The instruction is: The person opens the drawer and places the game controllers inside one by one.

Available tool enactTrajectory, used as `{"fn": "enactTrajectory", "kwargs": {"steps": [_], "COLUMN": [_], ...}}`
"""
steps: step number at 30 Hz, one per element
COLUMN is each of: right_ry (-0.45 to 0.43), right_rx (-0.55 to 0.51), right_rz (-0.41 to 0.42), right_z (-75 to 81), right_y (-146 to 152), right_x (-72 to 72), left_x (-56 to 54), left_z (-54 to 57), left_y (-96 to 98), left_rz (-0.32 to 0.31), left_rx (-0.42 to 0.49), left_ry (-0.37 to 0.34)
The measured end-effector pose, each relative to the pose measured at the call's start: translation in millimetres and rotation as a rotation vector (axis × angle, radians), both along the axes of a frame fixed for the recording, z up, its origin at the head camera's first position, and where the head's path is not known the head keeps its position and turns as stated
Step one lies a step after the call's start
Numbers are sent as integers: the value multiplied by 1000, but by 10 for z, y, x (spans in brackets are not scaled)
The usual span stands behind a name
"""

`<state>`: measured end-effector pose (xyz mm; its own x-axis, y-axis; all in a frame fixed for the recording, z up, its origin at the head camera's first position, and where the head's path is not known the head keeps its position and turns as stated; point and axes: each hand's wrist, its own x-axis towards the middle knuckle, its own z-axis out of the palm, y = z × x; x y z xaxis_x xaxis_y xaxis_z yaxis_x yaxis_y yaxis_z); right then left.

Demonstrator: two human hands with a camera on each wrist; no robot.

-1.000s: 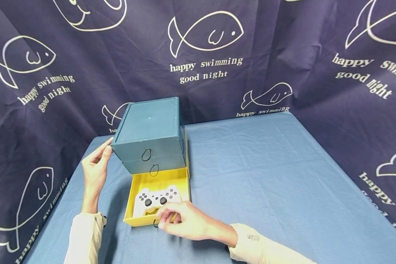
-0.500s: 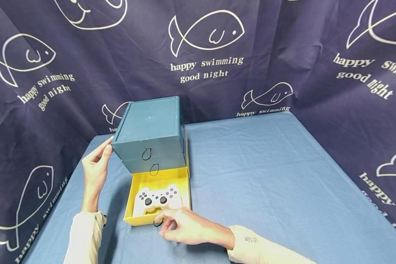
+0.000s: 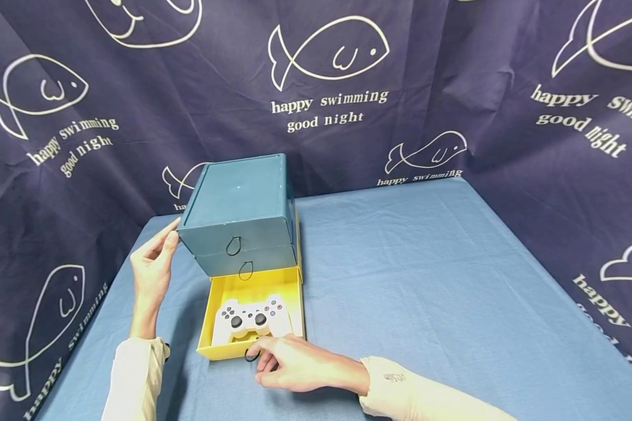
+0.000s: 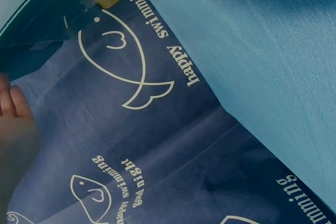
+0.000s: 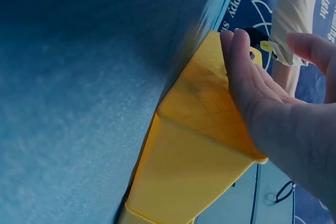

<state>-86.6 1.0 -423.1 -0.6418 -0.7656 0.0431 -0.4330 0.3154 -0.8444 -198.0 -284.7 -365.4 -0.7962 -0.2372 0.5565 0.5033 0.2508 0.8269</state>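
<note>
A stack of teal drawers (image 3: pixel 236 190) stands above a pulled-out yellow drawer (image 3: pixel 223 352). Inside that drawer lies a white game controller (image 3: pixel 250 318) with two black sticks. My left hand (image 3: pixel 154 269) rests its straight fingers and thumb against the stack's near left corner; its fingertips also reach the teal side in the left wrist view. At the yellow drawer's front, my right hand (image 3: pixel 297 363) has its index finger right at the black pull loop (image 3: pixel 251 355). In the right wrist view, the right thumb (image 5: pixel 310 48) stands apart from the bent fingers.
Two more black loops hang on the teal fronts, the upper loop (image 3: pixel 234 246) above the other. A blue cloth (image 3: pixel 400 280) covers the table. Behind and along both sides hangs a dark curtain (image 3: pixel 337 158) printed with white fish and words.
My right hand has shifted slightly down from the yellow drawer's front, and more of its loop and of the controller shows. The drawer and my left hand stay put.
</note>
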Motion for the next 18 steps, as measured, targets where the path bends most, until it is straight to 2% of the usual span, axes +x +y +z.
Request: {"fn": "enactTrajectory", "kwargs": {"steps": [9,18], "right_ry": [72,75], "right_rx": [6,8], "right_rz": [-35,-24], "right_z": [-6,-32], "right_y": [-61,-69], "right_x": [23,18], "left_x": [5,4], "left_z": [2,2], "left_y": [-1,1], "left_rz": [-5,-11], "left_rx": [4,8], "left_ry": [19,21]}}
